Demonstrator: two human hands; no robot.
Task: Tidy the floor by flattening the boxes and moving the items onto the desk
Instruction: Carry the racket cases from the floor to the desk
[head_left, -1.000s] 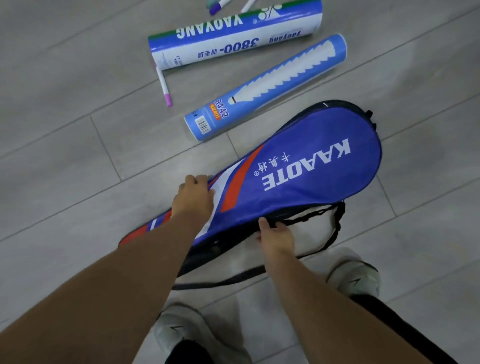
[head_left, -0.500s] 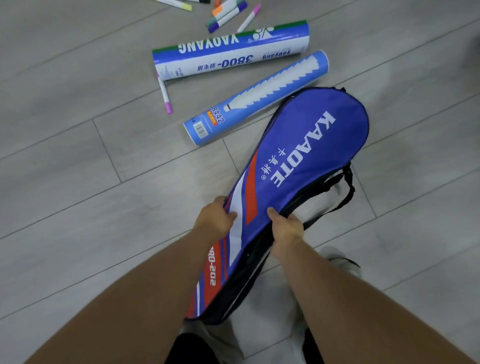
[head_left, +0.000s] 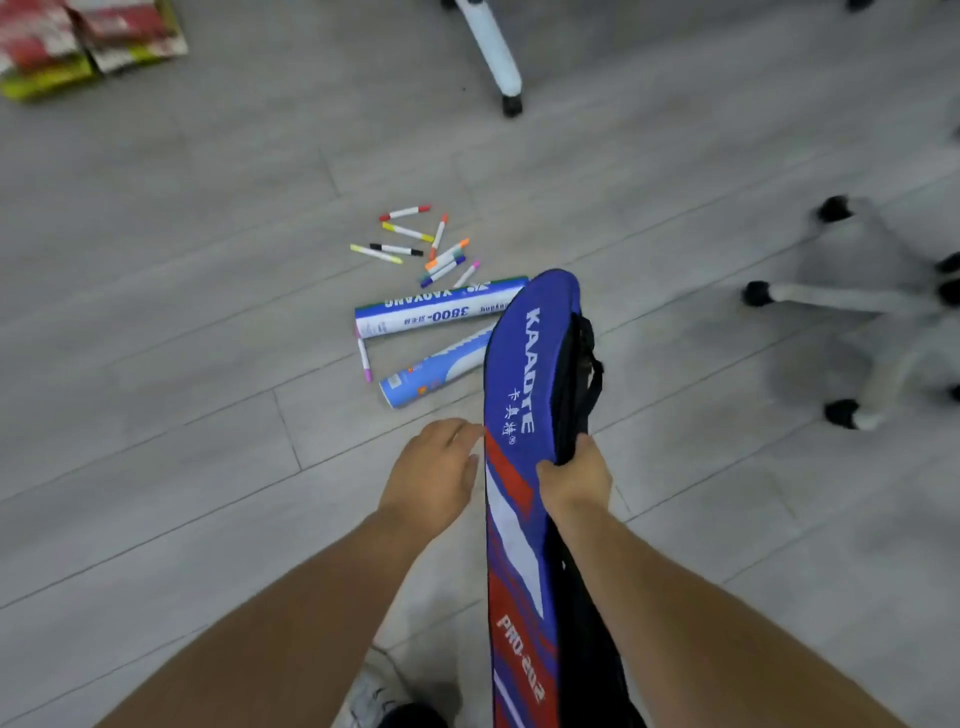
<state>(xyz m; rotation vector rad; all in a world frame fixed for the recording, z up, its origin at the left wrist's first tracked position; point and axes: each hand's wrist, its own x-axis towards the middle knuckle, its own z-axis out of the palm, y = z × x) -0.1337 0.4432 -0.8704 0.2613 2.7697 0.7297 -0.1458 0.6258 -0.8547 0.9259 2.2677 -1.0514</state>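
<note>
Racket bag (head_left: 524, 374) held clear of the floor (head_left: 156, 364), long axis pointing away from the person, wide head end over the two tubes. The right hand (head_left: 576, 478) grips the bag's right edge near mid-length, thumb on the printed face and fingers wrapped behind. The left hand (head_left: 434, 478) lies just beside the left edge, fingers loosely bent. Whether they pinch the fabric cannot be told.

The cover looks like soft padded cloth, probably light and floppy. A hold near mid-length, or by the black strap (head_left: 589, 364), should keep it from sagging. Its contents are not visible.

A white shuttlecock tube (head_left: 436, 312) and a blue tube (head_left: 431, 371) lie side by side on the floor. They are likely light, stiff card that rolls easily, and what they hold is not shown. Loose markers (head_left: 415, 247) are scattered just beyond them.
</note>
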